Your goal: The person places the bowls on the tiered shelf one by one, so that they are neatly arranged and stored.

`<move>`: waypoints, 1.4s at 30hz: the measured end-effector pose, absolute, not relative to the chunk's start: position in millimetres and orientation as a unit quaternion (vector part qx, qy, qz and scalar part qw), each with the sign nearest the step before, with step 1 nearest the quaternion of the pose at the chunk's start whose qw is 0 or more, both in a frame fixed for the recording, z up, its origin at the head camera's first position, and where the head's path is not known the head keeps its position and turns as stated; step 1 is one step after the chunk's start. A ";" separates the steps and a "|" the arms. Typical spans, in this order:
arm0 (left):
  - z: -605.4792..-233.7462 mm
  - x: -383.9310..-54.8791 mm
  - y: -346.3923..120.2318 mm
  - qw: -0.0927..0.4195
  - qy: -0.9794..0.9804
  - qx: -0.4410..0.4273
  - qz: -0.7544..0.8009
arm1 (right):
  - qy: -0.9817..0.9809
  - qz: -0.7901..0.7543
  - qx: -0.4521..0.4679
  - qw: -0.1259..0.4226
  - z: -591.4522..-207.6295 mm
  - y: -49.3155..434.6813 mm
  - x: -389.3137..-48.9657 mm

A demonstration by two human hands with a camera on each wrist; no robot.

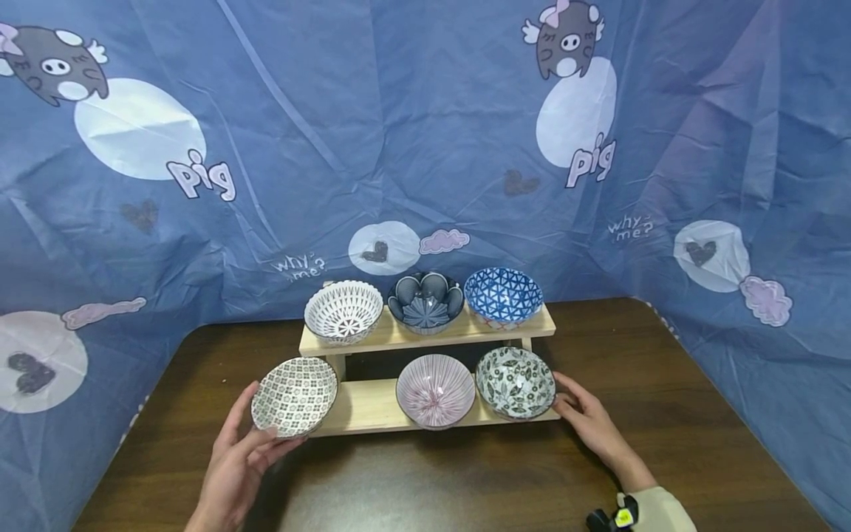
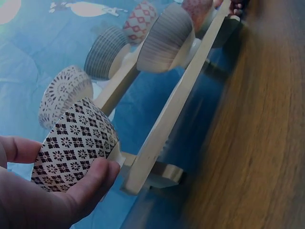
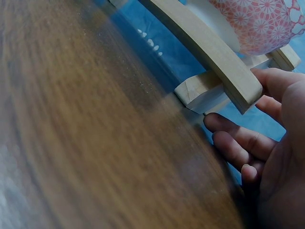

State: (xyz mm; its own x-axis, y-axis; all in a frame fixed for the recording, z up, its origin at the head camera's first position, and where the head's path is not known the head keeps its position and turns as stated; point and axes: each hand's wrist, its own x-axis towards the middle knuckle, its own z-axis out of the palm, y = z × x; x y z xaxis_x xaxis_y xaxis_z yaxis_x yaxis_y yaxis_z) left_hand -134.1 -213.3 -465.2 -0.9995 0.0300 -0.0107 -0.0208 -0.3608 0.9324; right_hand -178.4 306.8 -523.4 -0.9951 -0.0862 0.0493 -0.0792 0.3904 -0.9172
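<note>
My left hand (image 1: 236,458) grips a bowl (image 1: 295,397) with a dark flower-and-diamond pattern, thumb on the near side and fingers around the far side. It is tilted over the left end of the lower shelf (image 1: 366,406). In the left wrist view the patterned outside of this bowl (image 2: 78,145) faces the camera. At the other end of the stand, my right hand (image 1: 592,421) rests beside a green leaf-patterned bowl (image 1: 515,384). Loosely bent fingers (image 3: 243,138) lie right at the end of the shelf board (image 3: 243,88) in the right wrist view.
A pink-striped bowl (image 1: 435,391) stands mid lower shelf. Above it, the upper shelf (image 1: 372,341) bears a white lattice bowl (image 1: 343,310), a dark petal bowl (image 1: 425,301) and a blue triangle-patterned bowl (image 1: 503,295). A blue printed cloth (image 1: 425,133) hangs behind the brown table (image 1: 452,480).
</note>
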 end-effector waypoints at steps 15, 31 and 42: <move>-466.7 -131.6 -192.4 0.035 0.568 0.024 0.822 | 0.833 -0.551 -0.048 -0.002 -523.6 307.5 -177.4; -464.0 -134.0 -165.7 0.045 0.566 0.011 0.823 | 0.831 -0.554 -0.052 0.000 -525.0 306.9 -178.4; -462.3 -136.4 -155.9 0.047 0.569 0.018 0.821 | 0.828 -0.557 -0.056 -0.002 -525.2 307.0 -178.0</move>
State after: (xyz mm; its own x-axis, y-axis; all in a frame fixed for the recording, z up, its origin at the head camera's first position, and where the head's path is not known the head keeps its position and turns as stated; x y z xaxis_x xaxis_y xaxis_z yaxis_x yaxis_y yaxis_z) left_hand -136.4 -155.9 -462.3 -0.9949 0.0976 -0.0240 -0.0567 -0.3476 0.9359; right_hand -178.0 307.0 -525.2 -0.9937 -0.0903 0.0665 -0.0957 0.3725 -0.9231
